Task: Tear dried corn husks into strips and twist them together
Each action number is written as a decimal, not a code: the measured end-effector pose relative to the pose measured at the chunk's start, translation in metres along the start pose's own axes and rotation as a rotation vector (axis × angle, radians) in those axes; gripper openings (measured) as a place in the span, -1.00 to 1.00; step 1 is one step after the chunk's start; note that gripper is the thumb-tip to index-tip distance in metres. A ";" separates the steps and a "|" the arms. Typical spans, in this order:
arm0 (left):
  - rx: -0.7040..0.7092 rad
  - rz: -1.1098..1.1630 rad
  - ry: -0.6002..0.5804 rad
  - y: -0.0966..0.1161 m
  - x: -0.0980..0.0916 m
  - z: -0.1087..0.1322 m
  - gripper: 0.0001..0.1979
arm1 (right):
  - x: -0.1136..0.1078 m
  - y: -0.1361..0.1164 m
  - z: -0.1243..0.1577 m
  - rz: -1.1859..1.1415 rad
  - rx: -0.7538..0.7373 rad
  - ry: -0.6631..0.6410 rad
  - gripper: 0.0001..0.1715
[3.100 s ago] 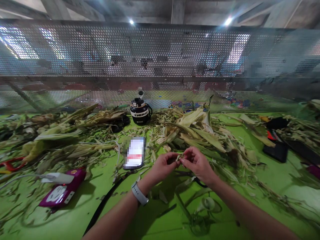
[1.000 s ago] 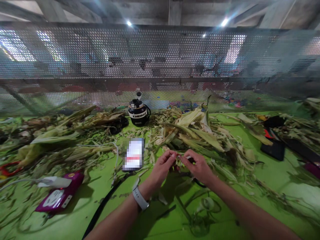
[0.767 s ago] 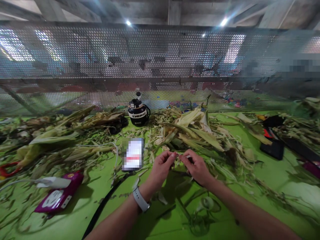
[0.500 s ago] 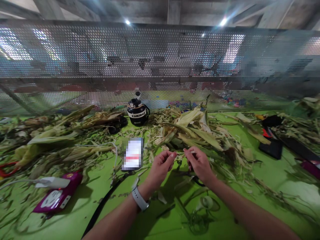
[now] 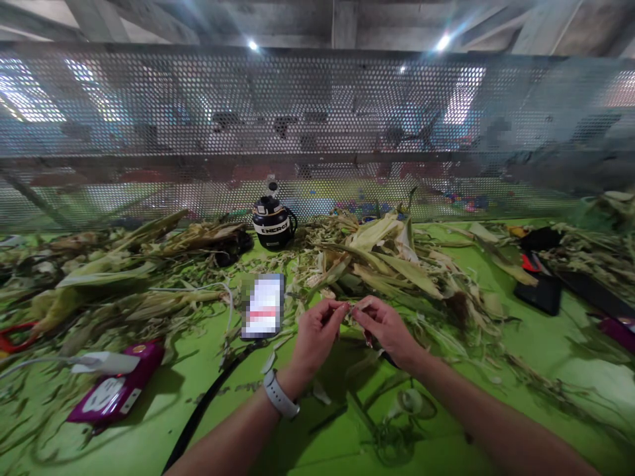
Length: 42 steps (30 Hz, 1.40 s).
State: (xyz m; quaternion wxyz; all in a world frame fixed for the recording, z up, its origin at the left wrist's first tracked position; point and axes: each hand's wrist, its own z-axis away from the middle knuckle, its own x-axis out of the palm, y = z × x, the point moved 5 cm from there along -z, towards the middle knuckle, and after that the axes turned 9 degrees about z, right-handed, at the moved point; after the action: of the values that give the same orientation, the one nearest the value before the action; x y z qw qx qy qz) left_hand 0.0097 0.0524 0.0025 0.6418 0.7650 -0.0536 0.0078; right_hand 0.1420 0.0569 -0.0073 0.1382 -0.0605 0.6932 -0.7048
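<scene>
My left hand and my right hand meet above the green table, fingertips pinched together on a thin strip of corn husk between them. Both hands are closed in a pinch. A white watch sits on my left wrist. A heap of corn husks lies just behind the hands. A pale husk loop lies on the table under my right forearm.
A phone lies left of my hands. A black mug stands by the perforated metal screen. A magenta power strip and black cable lie front left. More husks cover the left; black items sit right.
My hands stayed in the same spot, fingertips parting slightly half a second ago and now pinched together again on the husk strip. Nothing else moved.
</scene>
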 end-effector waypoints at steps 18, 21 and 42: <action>-0.118 0.171 0.012 -0.003 0.005 0.002 -0.66 | -0.002 -0.005 0.002 -0.037 -0.060 -0.059 -0.63; -0.150 0.242 0.047 -0.005 0.004 0.001 -0.63 | -0.005 -0.013 0.003 0.105 -0.182 -0.037 -0.67; -0.051 0.113 0.011 0.000 0.009 0.009 -0.73 | -0.005 -0.012 0.007 -0.098 -0.123 0.161 -0.69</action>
State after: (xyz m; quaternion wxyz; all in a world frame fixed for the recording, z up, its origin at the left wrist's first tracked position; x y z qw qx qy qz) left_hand 0.0182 0.0429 0.0020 0.6601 0.7439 -0.0932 0.0467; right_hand 0.1469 0.0516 0.0054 0.0432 -0.0459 0.7401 -0.6696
